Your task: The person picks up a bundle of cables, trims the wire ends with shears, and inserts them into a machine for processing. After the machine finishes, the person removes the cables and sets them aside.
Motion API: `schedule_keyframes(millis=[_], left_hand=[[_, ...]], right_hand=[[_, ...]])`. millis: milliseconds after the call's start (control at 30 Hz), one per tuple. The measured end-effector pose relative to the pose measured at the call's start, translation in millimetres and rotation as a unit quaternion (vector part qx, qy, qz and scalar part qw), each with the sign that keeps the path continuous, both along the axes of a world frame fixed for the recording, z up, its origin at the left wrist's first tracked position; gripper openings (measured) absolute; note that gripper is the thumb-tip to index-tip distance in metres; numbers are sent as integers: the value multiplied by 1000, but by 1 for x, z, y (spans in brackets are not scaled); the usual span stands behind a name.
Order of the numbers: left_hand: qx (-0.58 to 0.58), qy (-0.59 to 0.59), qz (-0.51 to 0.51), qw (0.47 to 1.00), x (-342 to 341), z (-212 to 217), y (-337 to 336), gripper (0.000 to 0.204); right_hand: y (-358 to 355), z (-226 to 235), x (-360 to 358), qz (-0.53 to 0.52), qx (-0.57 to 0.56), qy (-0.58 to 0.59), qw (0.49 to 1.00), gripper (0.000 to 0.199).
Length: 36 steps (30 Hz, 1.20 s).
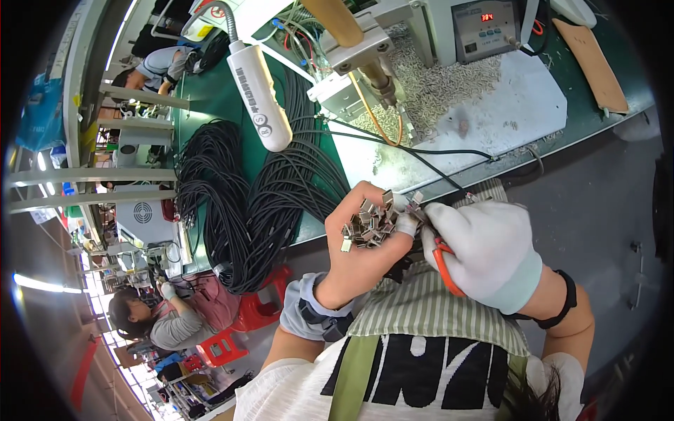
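A workshop line is stretching away behind you, and the green worktop (217, 98) is carrying everything in view; the landmark for what follows is the white lamp head (261, 95) hanging on its flexible neck over that worktop. Below the lamp head, two bundles of black cables (260, 203) are lying coiled and spilling over the worktop's near edge. To the right of the lamp head, a small press fixture (365, 59) is standing beside a grey box with a red digital display (486, 29), and a drift of small pale parts (435, 84) is lying on a white mat (519, 105).

Well below and right of the lamp head, over your lap, your left hand (361, 245) is cupping a heap of small metal shells (368, 226) in its palm, fingers curled up around the heap. Your right hand (484, 252), gloved in white, is meeting it, thumb and forefinger pressed together on one shell at the heap's right edge; an orange-handled tool (444, 266) is lying tucked against that palm.

Judged from this pose, you are sorting or picking single shells from the handful. The next move is calling for a clean pinch on one piece only, lifted clear while the left palm is kept level so the heap is not spilling.
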State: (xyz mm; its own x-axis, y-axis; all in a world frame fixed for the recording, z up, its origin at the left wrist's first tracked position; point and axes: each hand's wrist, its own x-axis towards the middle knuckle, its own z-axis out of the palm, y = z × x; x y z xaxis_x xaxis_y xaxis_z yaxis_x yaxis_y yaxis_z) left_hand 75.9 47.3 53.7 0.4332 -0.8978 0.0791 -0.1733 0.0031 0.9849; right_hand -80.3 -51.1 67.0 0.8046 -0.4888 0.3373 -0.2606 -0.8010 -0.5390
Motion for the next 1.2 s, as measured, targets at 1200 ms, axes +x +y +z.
schedule_keyframes(millis=[1200], left_hand=[[114, 419, -40, 900, 67, -50, -66, 6]], right_hand=[[-97, -51, 37, -6, 338, -39, 940, 29]])
